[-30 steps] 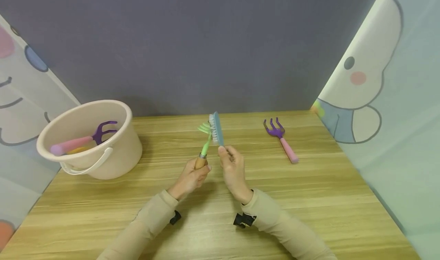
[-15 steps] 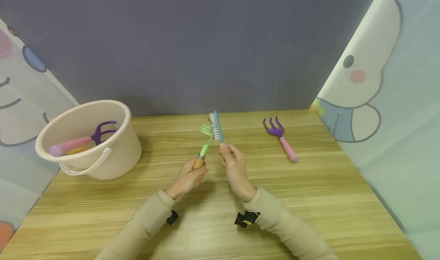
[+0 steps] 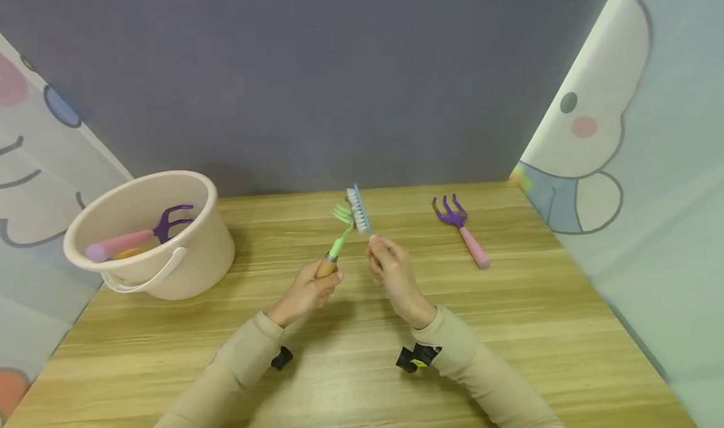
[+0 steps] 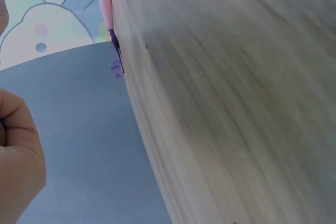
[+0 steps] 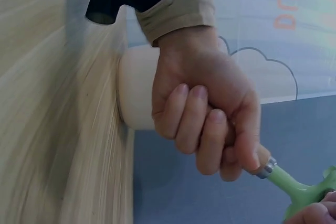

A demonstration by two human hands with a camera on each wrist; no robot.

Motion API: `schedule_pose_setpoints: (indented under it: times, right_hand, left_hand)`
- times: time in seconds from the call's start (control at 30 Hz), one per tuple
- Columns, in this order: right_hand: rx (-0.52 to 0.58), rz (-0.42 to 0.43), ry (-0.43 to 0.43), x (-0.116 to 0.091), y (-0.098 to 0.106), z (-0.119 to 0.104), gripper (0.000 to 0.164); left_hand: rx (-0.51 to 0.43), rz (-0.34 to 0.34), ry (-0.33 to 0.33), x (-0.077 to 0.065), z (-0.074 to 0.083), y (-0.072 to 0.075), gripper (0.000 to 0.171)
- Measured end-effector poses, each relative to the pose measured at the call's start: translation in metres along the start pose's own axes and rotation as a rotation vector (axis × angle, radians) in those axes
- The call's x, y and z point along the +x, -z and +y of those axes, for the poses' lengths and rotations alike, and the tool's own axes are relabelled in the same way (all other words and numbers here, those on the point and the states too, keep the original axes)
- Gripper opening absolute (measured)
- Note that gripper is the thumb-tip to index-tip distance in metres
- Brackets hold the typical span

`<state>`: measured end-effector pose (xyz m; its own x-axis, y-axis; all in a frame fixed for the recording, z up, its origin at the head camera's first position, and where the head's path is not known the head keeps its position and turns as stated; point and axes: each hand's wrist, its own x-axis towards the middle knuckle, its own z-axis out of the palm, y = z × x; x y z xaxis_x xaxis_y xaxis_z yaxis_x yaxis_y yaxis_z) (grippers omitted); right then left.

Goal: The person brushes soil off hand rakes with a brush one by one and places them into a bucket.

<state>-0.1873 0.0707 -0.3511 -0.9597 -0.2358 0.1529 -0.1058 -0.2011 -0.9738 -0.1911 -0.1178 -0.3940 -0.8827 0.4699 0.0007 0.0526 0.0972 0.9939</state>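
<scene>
In the head view my left hand (image 3: 305, 293) grips the wooden handle of a small green hand rake (image 3: 337, 246), its tines pointing up and away. The right wrist view shows that hand (image 5: 205, 114) with its fingers curled round the handle. My right hand (image 3: 396, 277) pinches the end of a light blue brush (image 3: 361, 211) between thumb and fingers. The brush's white bristles face left, right at the rake's green tines. Both tools are held up over the wooden table (image 3: 351, 378).
A cream bucket (image 3: 203, 258) at the left holds a purple hand rake (image 3: 164, 224) with a pink handle and something yellow. Another purple and pink hand rake (image 3: 472, 246) lies on the table at the right. A dark grey panel (image 3: 362, 82) stands behind.
My right hand has shifted slightly to the right with the brush, whose bristles now show more. The left hand and its rake have barely moved. The view has turned slightly.
</scene>
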Motion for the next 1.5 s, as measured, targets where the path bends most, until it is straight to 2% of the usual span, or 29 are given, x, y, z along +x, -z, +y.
schedule_pose_setpoints:
  times: [0.3,0.6,0.87,1.17,1.37,1.5]
  right_hand:
    - [0.059,-0.098,-0.039,-0.004,0.002,-0.002,0.033]
    - [0.113,-0.140,-0.042,-0.005,0.005,-0.004,0.032]
    - [0.136,-0.170,-0.013,-0.005,0.009,-0.004,0.032]
    - [0.061,-0.093,0.026,-0.001,0.022,-0.002,0.030]
    - [-0.097,-0.004,0.118,0.003,0.030,-0.001,0.026]
    - [-0.207,0.064,0.142,0.007,0.039,-0.002,0.026]
  left_hand:
    - [0.028,0.016,0.018,-0.004,-0.003,0.001,0.017]
    - [0.053,0.039,0.037,-0.004,-0.002,0.003,0.018]
    - [0.049,0.059,0.081,-0.004,-0.003,0.006,0.014]
    - [0.085,0.063,0.104,-0.004,-0.004,0.010,0.015]
    - [0.111,0.066,0.116,-0.004,-0.003,0.009,0.013]
    - [0.147,0.062,0.105,-0.007,-0.003,0.009,0.014]
